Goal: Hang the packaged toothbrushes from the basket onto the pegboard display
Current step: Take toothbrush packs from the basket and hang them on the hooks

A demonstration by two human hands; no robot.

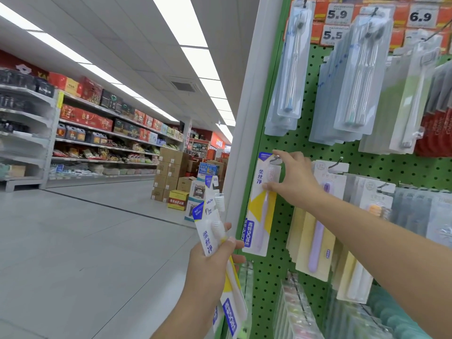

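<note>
A green pegboard (pixel 288 148) fills the right side of the head view. My right hand (pixel 293 178) pinches the top of a white, blue and yellow packaged toothbrush (pixel 260 214) against the board's left edge, its hang hole at a metal peg (pixel 276 157). My left hand (pixel 210 263) is lower down and grips a bunch of matching packaged toothbrushes (pixel 212 231), fanned upward beside the white upright. No basket is visible.
Clear-packed toothbrushes (pixel 354 79) hang in rows above, yellow-carded ones (pixel 315 241) to the right of my hand. Orange price tags (pixel 337 14) run along the top. Left lies an open aisle floor, stocked shelves (pixel 97 133) and stacked cartons (pixel 171 174).
</note>
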